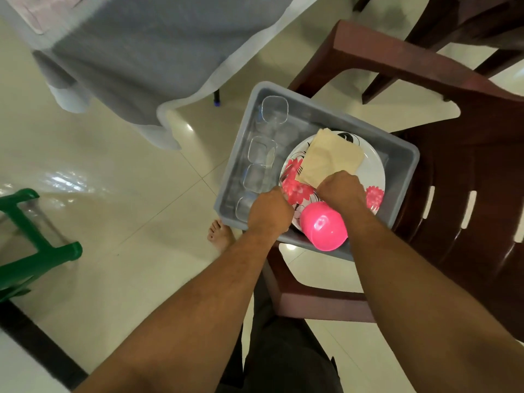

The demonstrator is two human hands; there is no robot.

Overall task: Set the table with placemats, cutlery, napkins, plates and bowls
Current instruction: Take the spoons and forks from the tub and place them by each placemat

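**Now, both hands down in the grey tub**

Right in the tub point(402, 163), a floral plate point(368, 171) lies flat with a folded beige napkin point(331, 157) on top. The right hand point(341, 191) is curled onto the napkin's near corner, pinching it. The left hand point(269, 212) is closed round something thin and shiny at the plate's left rim, cutlery by the look, though blur hides what exactly. A pink bowl point(323, 226) sits upturned against the tub's near wall, tucked between the two wrists. Along the tub's left side runs a row of clear glasses point(262, 154), upright, close together.

The tub rests on a maroon chair point(467, 194), its left end overhanging the seat. The table point(127, 52), draped in grey cloth, stands beyond across open tiled floor point(127, 208). A green stool point(34, 251) sits far left.
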